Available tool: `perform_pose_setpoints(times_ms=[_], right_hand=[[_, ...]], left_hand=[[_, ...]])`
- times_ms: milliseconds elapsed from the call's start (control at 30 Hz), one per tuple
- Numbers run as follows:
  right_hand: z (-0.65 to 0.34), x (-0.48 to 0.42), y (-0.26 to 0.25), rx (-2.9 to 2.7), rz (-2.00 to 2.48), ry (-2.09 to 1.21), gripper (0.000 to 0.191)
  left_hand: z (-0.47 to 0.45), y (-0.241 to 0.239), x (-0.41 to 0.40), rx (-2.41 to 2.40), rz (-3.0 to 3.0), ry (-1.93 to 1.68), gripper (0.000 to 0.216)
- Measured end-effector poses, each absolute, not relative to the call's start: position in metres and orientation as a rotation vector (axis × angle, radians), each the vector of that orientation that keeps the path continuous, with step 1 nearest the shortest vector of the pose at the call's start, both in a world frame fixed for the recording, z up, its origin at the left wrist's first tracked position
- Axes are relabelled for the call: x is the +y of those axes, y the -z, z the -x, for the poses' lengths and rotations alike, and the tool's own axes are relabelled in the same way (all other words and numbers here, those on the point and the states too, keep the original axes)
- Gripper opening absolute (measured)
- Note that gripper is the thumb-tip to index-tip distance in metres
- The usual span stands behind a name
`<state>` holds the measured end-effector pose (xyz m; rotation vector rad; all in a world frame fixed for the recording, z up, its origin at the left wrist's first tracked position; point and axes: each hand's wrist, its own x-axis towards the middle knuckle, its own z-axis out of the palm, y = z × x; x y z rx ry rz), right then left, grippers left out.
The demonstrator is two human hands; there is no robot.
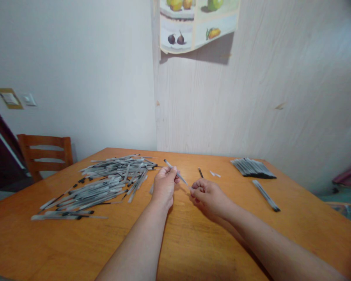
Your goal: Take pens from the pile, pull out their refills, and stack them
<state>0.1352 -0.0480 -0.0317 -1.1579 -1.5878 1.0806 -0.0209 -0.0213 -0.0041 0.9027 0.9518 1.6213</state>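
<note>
My left hand [164,184] is closed around a clear pen barrel [175,172] that points up and to the left. My right hand [206,194] is pinched shut just right of the barrel's lower end, on something too small to make out. Both hands hover over the middle of the orange wooden table [193,242]. A big loose heap of pen parts [105,183] lies to the left of my left hand.
A neat stack of finished pens [253,168] lies at the far right, with a single pen [266,195] nearer. Small loose bits [215,174] and a dark piece [200,172] lie beyond my hands. A wooden chair [45,154] stands at the left.
</note>
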Motion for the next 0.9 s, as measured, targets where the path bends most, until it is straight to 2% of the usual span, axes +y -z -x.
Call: perform_pose_setpoints(times_ms=[567,900], right_hand=[[-0.132,-0.05,0.029,-1.5,1.096,-1.172,0.017],[-0.132,-0.054,0.023,-1.52,1.14,-1.042,0.018]], left_hand=[[0.014,0.002,-0.03,0.964,-0.953,-1.504,0.018],[0.01,0.003,-0.03,0.939,-0.955,-1.509,0.018]])
